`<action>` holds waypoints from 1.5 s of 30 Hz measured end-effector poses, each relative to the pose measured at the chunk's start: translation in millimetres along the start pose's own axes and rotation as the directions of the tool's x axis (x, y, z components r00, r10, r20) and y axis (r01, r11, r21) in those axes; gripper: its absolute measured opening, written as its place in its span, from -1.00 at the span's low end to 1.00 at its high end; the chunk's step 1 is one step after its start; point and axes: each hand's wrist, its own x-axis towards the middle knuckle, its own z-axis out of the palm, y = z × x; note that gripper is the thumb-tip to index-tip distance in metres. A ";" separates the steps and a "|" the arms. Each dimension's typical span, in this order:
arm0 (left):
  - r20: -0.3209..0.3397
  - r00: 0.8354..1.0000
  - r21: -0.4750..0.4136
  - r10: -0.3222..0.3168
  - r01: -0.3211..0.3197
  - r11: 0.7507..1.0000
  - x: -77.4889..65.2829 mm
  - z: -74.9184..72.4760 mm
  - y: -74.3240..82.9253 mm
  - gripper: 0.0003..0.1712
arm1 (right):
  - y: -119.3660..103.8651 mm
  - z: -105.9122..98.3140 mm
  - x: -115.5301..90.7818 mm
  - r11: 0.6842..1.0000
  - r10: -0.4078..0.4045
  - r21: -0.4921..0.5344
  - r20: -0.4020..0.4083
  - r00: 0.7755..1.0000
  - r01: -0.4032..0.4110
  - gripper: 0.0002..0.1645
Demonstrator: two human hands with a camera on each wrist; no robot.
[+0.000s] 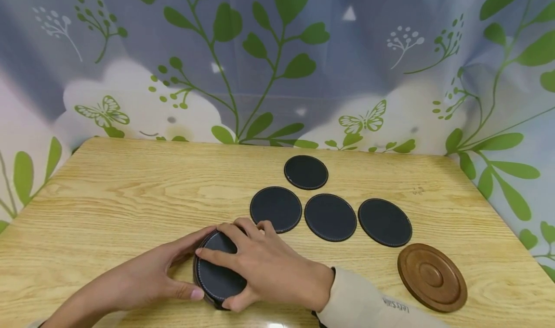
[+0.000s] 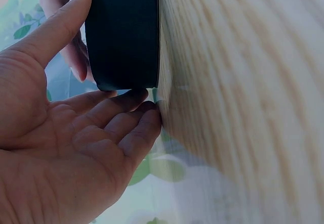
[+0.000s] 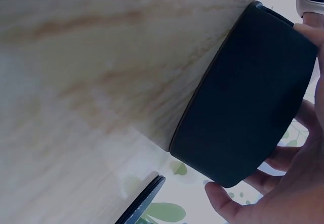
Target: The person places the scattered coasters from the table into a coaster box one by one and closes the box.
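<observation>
A round black leather-look coaster holder [image 2: 123, 37] stands on the table at the near middle-left. At its top lies a black coaster [image 1: 217, 275] with pale edge stitching. My left hand [image 1: 140, 275] holds the holder's left side, thumb toward the near edge and fingers round the far side. Over the top, my right hand [image 1: 264, 265] grips it with spread fingers, thumb on the near edge. Some right fingertips are hidden behind the far side. In the right wrist view the tall dark side wall of the holder shows, with fingers along its upper edge.
Right of the hands lie several flat black coasters: a left one [image 1: 275, 208], a middle one [image 1: 330, 217], a right one [image 1: 385, 222] and a back one [image 1: 306, 172]. A brown wooden coaster [image 1: 432, 277] lies at the right. A leaf-patterned curtain [image 1: 260, 77] hangs behind the table.
</observation>
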 end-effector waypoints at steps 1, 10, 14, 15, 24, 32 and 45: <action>-0.001 1.000 0.003 0.002 -0.002 1.000 0.2 0.0 0.0 0.22 | 0.1 0.1 -0.2 1.000 0.000 0.000 -0.001 1.000 0.000 -0.02; 0.005 1.000 -0.001 0.019 -0.019 1.000 1.2 0.1 -0.7 0.23 | -0.4 2.3 -2.8 1.000 -0.005 -0.012 -0.055 0.998 0.004 0.03; -0.001 1.000 0.021 0.025 -0.025 0.999 1.0 0.1 -1.1 0.22 | -0.3 2.0 -4.3 1.000 -0.007 -0.020 -0.058 0.998 0.006 0.00; -0.001 1.000 0.020 0.029 -0.029 0.999 1.0 0.0 -1.2 0.22 | -0.3 1.7 -4.9 1.000 -0.007 -0.025 -0.060 0.998 0.005 -0.01; 0.000 0.999 0.038 0.038 -0.038 0.999 0.9 0.0 -0.3 0.18 | 3.5 -1.8 -11.6 1.000 0.006 0.016 -0.022 1.000 -0.006 -0.12; -0.012 0.999 0.017 0.039 -0.039 0.999 1.6 0.6 1.2 0.21 | 11.5 -4.8 -21.0 0.995 0.041 0.088 0.005 0.999 -0.041 -0.17; -0.006 1.000 -0.013 0.012 -0.012 1.000 1.4 0.5 2.5 0.22 | 28.0 -12.2 -43.5 0.975 0.111 0.201 -0.066 0.992 -0.095 -0.19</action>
